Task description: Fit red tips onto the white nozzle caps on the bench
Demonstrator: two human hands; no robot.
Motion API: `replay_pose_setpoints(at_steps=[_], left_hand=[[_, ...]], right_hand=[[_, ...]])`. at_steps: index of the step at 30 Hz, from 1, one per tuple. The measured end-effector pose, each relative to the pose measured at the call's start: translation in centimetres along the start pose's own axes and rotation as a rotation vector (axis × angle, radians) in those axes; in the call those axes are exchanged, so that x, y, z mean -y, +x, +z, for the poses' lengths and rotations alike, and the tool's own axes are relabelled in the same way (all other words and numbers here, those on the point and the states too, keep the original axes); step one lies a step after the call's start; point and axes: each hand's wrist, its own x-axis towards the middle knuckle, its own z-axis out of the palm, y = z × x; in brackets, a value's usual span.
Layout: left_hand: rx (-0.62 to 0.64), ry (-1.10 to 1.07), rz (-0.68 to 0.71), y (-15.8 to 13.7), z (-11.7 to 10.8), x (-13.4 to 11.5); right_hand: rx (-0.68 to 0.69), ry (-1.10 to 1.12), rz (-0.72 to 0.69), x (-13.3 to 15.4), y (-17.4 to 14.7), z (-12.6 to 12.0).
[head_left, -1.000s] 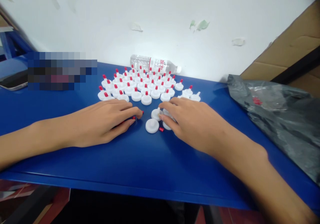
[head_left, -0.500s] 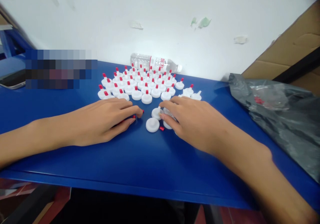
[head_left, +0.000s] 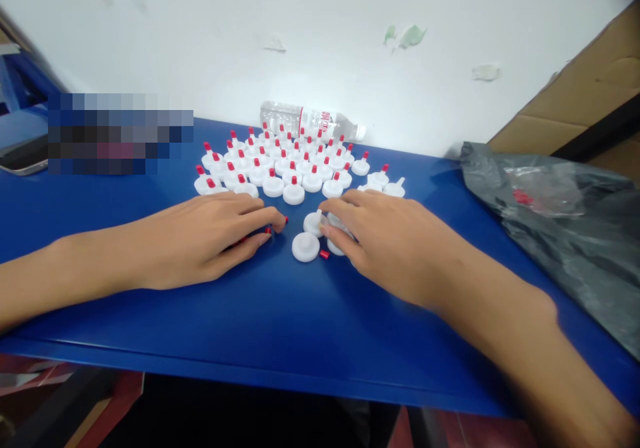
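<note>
Thumb and index finger of my right hand (head_left: 385,238) are closed on the upright nozzle of a white round cap (head_left: 313,225). Other white caps lie partly hidden under that hand. Just in front of it are a white cap (head_left: 305,247) lying flat and a loose red tip cover (head_left: 325,255). My left hand (head_left: 210,238) rests on the table, thumb and index finger apart. Small red tip covers (head_left: 269,231) show at its fingertips and between the fingers, partly hidden. Behind both hands stand several white nozzle caps (head_left: 293,193) with red tips.
A clear plastic bottle (head_left: 310,121) lies by the wall. On the right, a grey plastic bag (head_left: 560,248) carries a clear bag with red pieces (head_left: 545,191), beside cardboard (head_left: 580,91). A phone (head_left: 25,158) lies at the left of the blue table (head_left: 280,341).
The camera view has shifted slightly. Both hands stay almost in place, with the right fingers still at the same white cap's nozzle.
</note>
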Motion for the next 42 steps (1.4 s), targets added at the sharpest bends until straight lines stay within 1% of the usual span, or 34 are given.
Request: replay_pose_setpoints(at_steps=[8, 21, 42], left_hand=[[0.008, -0.019, -0.019, -0.06, -0.19, -0.08], [0.012, 0.01, 0.003, -0.08, -0.14, -0.06], [0.012, -0.004, -0.004, 0.03, -0.18, -0.15]], right_hand=[[0.009, 0.015, 0.006, 0.1, -0.05, -0.17], [0.027, 0.02, 0.01, 0.03, 0.07, -0.27], [0.028, 0.021, 0.007, 0.02, 0.05, -0.31]])
